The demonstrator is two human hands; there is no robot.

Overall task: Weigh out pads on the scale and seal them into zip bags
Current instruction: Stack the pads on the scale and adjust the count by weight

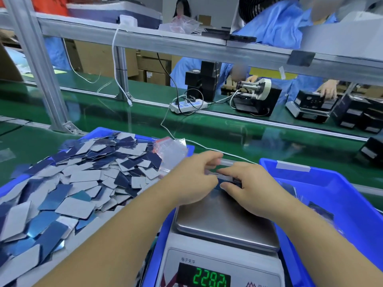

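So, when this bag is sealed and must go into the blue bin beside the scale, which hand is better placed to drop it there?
Probably the right hand. It grips the zip bag over the scale, and the blue bin lies directly on its side. The left hand would have to cross over.

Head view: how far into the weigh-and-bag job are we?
Done: a few filled bags seem to lie in the right blue bin. In hand: left hand and right hand pinch a zip bag of pads over the scale, apparently pressing it shut. Left: a big heap of loose pads and spare zip bags.
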